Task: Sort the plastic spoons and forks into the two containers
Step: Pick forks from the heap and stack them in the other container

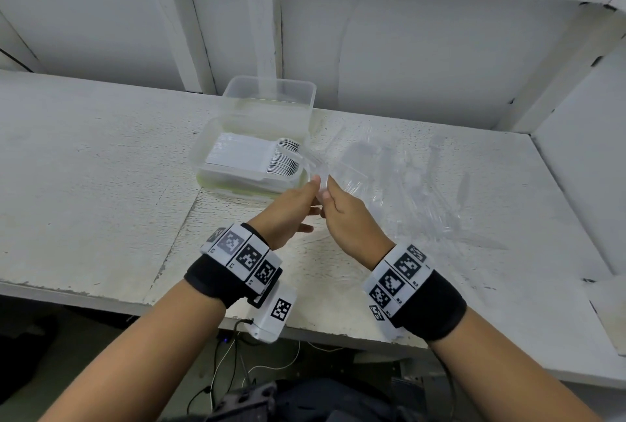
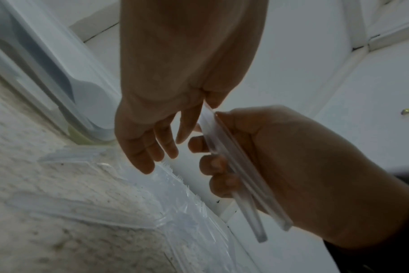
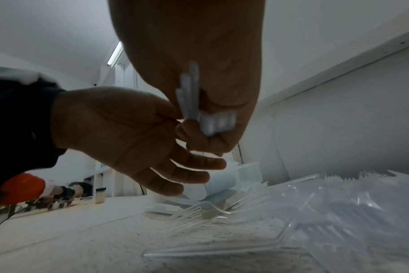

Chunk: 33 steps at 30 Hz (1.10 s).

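Above the table's middle, my right hand (image 1: pixel 328 190) grips a small bundle of clear plastic utensils (image 1: pixel 313 167) by the handles, fingers curled round it. My left hand (image 1: pixel 316 184) meets it from the left, thumb and forefinger pinching the bundle's upper part while the other fingers hang straight. The left wrist view shows the bundle (image 2: pixel 242 182) lying in the right hand (image 2: pixel 292 166). Just beyond stands a clear container (image 1: pixel 200 164) holding a stack of white spoons (image 1: pixel 247 155). A second clear container (image 1: pixel 237 84) sits behind it. Loose clear forks (image 1: pixel 389 181) lie scattered to the right.
The white table (image 1: pixel 84 157) has a wall panel close behind the containers and a side panel (image 1: pixel 582 157) on the right. Its front edge (image 1: pixel 101 296) runs just under my wrists, with cables below. In the right wrist view, a person's orange sleeve (image 3: pixel 21 186) is far left.
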Each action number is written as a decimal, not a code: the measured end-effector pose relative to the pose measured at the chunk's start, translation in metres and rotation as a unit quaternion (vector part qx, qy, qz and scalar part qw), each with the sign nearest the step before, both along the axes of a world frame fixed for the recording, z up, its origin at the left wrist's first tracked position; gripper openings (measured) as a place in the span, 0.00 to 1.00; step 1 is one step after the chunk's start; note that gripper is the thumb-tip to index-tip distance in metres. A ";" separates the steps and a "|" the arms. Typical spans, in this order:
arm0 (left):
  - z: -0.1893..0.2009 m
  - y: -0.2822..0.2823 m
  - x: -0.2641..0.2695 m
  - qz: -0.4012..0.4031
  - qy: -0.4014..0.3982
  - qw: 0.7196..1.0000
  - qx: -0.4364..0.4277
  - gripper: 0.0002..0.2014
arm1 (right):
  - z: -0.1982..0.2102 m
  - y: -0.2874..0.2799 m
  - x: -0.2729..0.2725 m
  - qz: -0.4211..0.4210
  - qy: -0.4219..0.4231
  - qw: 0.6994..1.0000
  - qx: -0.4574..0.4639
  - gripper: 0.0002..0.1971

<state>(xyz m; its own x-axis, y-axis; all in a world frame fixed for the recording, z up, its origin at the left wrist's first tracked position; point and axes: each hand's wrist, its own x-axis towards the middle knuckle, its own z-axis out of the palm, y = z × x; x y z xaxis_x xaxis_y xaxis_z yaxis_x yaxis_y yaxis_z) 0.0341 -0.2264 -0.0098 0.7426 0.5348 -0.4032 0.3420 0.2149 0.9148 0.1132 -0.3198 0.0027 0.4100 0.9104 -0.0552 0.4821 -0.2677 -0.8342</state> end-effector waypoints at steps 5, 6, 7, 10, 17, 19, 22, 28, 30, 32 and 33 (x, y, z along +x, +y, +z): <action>0.001 0.007 0.003 -0.030 0.023 0.999 -0.001 0.34 | 0.004 -0.003 0.002 0.025 -0.037 0.999 0.008 0.21; 0.002 0.008 0.004 -0.033 0.025 0.999 -0.009 0.36 | 0.004 -0.004 0.003 0.030 -0.043 0.999 0.008 0.18; 0.001 0.010 0.004 -0.035 0.029 0.999 -0.018 0.38 | 0.005 -0.005 0.005 0.034 -0.054 0.998 0.008 0.13; -0.001 0.015 0.003 -0.044 0.036 0.998 -0.029 0.43 | 0.004 -0.007 0.010 0.038 -0.047 0.998 0.001 0.13; 0.008 0.022 0.000 0.067 -0.204 0.968 -0.130 0.36 | 0.014 -0.005 0.014 0.057 0.292 0.954 -0.022 0.15; 0.008 0.025 0.004 0.075 -0.254 0.948 -0.177 0.43 | 0.017 -0.001 0.014 0.073 0.368 0.926 -0.032 0.16; 0.012 0.026 0.008 0.080 -0.304 0.930 -0.190 0.41 | 0.018 0.004 0.015 0.102 0.460 0.881 -0.038 0.17; 0.018 0.022 0.016 0.214 -0.263 0.920 -0.196 0.13 | 0.016 0.007 0.013 0.080 0.490 0.864 -0.085 0.23; 0.017 0.024 0.015 0.257 -0.261 0.908 -0.205 0.14 | 0.016 0.006 0.014 0.062 0.426 0.897 -0.098 0.21; 0.015 0.029 0.011 0.297 -0.278 0.882 -0.238 0.14 | 0.016 0.001 0.016 0.045 0.351 0.929 -0.105 0.18; 0.015 0.034 0.009 0.314 -0.287 0.869 -0.252 0.13 | 0.016 -0.002 0.016 0.031 0.327 0.939 -0.105 0.17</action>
<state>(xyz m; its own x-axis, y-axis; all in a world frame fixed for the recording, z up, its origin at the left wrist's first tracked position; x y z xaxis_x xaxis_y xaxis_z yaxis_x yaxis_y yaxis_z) 0.0427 -0.1929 0.0048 0.5248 0.7700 -0.3628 -0.4696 0.6174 0.6310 0.1288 -0.3219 0.0187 0.1734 0.8724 -0.4570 -0.0953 -0.4470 -0.8894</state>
